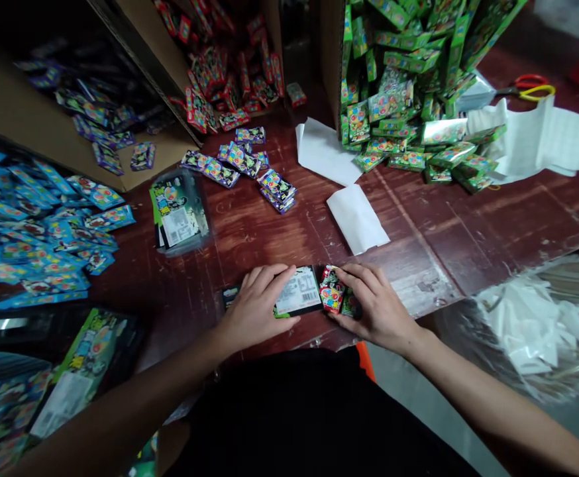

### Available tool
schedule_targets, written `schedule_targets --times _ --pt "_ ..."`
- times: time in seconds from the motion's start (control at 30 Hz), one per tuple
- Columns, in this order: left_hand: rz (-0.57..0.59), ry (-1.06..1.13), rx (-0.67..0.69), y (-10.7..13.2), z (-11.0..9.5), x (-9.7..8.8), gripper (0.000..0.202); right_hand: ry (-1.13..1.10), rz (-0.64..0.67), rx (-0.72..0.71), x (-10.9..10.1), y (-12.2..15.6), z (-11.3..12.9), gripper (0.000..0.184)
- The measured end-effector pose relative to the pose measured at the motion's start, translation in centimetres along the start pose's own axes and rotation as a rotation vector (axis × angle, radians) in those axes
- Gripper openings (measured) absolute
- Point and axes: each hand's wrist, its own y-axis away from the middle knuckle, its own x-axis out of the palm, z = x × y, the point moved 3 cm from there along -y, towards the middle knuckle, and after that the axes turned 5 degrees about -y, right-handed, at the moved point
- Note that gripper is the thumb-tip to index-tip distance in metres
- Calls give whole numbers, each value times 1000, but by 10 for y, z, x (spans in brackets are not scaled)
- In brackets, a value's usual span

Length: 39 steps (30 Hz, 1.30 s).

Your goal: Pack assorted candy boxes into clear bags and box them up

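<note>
**Two hands closed on a flat pack and a small packet at lower centre**

Two things met under the hands at the near edge of the surface [250,225], a worn, scratched red-brown wood. The flat pack [299,291] lay with its long axis running left to right across the frame, its white barcode label facing up. The left hand [257,308] covered the pack's left end, fingers laid over the top and thumb at the near edge, holding it down. The red packet [331,290], small, glossy and brightly printed, stood touching the pack's right end. The right hand [376,308] had its fingers clamped on it from the right, so that hand was the nearer. A green packet [350,306] sat partly hidden beneath the same fingers.

Further up, two white paper slips [356,218] lay flat. A few purple packets [242,159] were scattered at upper centre, a heap of green packets [403,99] spilled from a cardboard box at upper right, and blue packets [31,225] crowded the left.
</note>
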Motion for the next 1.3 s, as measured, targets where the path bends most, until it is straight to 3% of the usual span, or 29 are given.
schedule_targets --times 0.1,0.23,0.33,0.43,0.6,0.73,0.87,1.0,1.1,1.2,1.3 --pt "-8 -13 28 0 -1 -1 84 -8 8 23 3 1 2 78" --pt "64 -16 179 -2 -6 0 82 -50 193 -116 7 -4 2 78" --pt "126 -34 210 -4 -5 -1 89 -59 266 -162 2 -3 -5 93" --pt "153 -57 188 -4 -1 -3 92 -18 258 -103 -10 5 -16 105" --pt "136 -38 201 -8 -3 1 87 -36 274 -84 -15 10 -26 75" --pt "156 -22 203 -12 -9 0 85 -130 303 -140 -12 2 -23 76" --pt "167 38 194 -9 -8 -10 89 -162 326 -110 -12 -1 -25 74" --pt "116 44 147 -5 -6 -12 93 -194 282 -146 -10 -10 -20 75" --pt "14 43 54 -6 -13 -12 89 -210 245 -150 -13 -18 -8 80" --pt "-141 127 -159 -9 -26 -14 93 -274 76 19 -16 -21 1 86" --pt "-286 312 -294 -15 -39 -11 105 -481 -134 246 -11 -19 3 65"
